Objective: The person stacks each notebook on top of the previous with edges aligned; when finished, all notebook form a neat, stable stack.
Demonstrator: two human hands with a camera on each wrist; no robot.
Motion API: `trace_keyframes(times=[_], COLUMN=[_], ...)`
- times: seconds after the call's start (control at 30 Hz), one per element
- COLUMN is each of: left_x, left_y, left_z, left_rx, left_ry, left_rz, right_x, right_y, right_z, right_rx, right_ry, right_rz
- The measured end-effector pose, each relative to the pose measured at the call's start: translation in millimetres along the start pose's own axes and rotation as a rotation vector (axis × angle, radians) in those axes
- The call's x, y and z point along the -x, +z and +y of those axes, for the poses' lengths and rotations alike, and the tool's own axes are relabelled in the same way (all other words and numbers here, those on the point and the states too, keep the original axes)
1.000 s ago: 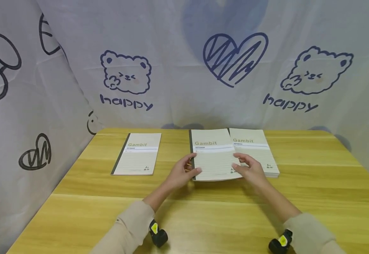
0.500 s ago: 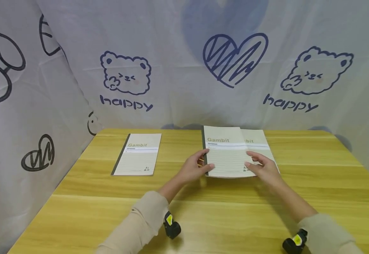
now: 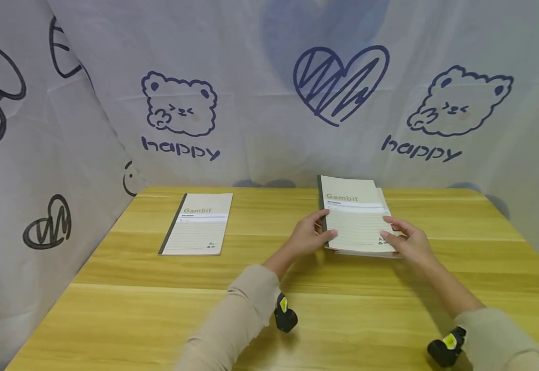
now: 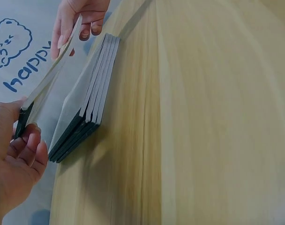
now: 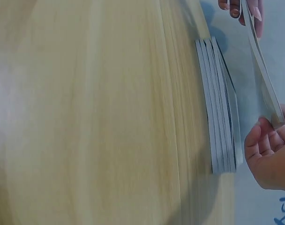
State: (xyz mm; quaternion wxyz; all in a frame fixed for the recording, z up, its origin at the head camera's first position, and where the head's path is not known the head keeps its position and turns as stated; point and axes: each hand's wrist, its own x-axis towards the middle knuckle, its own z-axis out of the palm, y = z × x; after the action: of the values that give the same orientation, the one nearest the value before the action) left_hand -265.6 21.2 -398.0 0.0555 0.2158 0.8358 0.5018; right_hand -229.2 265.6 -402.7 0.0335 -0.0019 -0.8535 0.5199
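my left hand (image 3: 307, 238) and right hand (image 3: 408, 242) grip the notebook (image 3: 355, 216), now shifted rightward above the stack (image 4: 86, 117), nearly aligned for lowering.

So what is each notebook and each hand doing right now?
Held notebook: closed, lifted above the stack, not resting on it.
Stack of notebooks: closed, lying flat on the table.
Lone notebook: closed, flat, untouched.
Left hand: grips the held notebook's spine edge.
Right hand: grips its opposite edge.
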Motion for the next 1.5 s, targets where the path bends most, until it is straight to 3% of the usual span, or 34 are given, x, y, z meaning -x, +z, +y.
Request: trace_keyframes(times=[0.4, 0.73, 1.17, 1.5], left_x=[-18.3, -28.1, -34.0, -34.6], left_y=[21.5, 35.8, 36.2, 40.4], left_z=[6.2, -9.4, -12.3, -10.5], left_rx=[-0.074, -0.067, -0.152, -0.238], left_ry=[0.016, 0.041, 0.023, -0.037], left_rz=[0.006, 0.057, 0.013, 0.036], right_x=[-8.3, -18.5, -24.8, -27.8], right_y=[-12.6, -12.9, -9.4, -6.0], right_z=[12.9, 18.9, 24.2, 21.3], right_rx=[0.052, 0.067, 0.081, 0.108], right_ry=[0.015, 0.004, 0.036, 0.063], right_rz=[0.065, 0.088, 0.090, 0.096])
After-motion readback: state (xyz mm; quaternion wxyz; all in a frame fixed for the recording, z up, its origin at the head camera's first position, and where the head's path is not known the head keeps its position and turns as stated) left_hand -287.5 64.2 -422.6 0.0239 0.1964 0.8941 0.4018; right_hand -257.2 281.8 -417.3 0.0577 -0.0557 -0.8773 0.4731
